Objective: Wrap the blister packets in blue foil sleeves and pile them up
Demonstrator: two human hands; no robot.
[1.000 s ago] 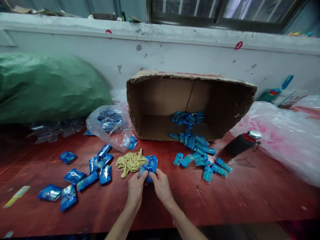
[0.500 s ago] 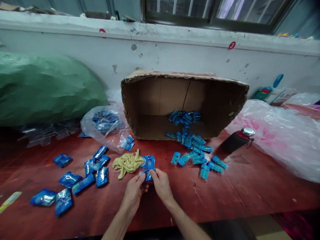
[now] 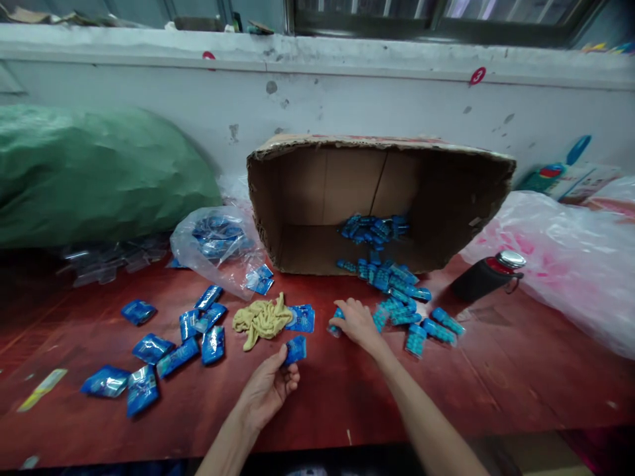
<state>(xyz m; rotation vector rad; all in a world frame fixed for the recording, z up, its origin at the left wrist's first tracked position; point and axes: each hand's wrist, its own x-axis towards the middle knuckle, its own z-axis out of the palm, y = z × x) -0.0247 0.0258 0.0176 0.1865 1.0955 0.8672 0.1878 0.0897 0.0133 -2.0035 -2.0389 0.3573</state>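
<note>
My left hand (image 3: 270, 390) pinches a small blue printed pouch (image 3: 296, 350) between thumb and fingers, just above the table. Off to the right, my right hand (image 3: 358, 324) has its fingers closed over a small clear bottle of blue beads (image 3: 336, 321) on the table, partly hiding it. More such bottles (image 3: 415, 340) lie in a loose pile to the right of that hand. Flat blue pouches (image 3: 303, 318) lie beyond my left hand, beside a crumpled yellow glove or cloth (image 3: 262, 320). Several plump blue pouches (image 3: 177, 357) are scattered at the left.
A cardboard box (image 3: 302, 254) lies on its side at the back, with more bottles in it. Left of it are a clear bag (image 3: 186, 231) of blue pouches and a large green sack (image 3: 99, 175). A black-sleeved flask (image 3: 479, 279) and white plastic bags (image 3: 570, 258) occupy the right.
My right hand has let go of the pouch and moved right onto a bead bottle. My left hand keeps the pouch, now held alone. The view has shifted slightly.
</note>
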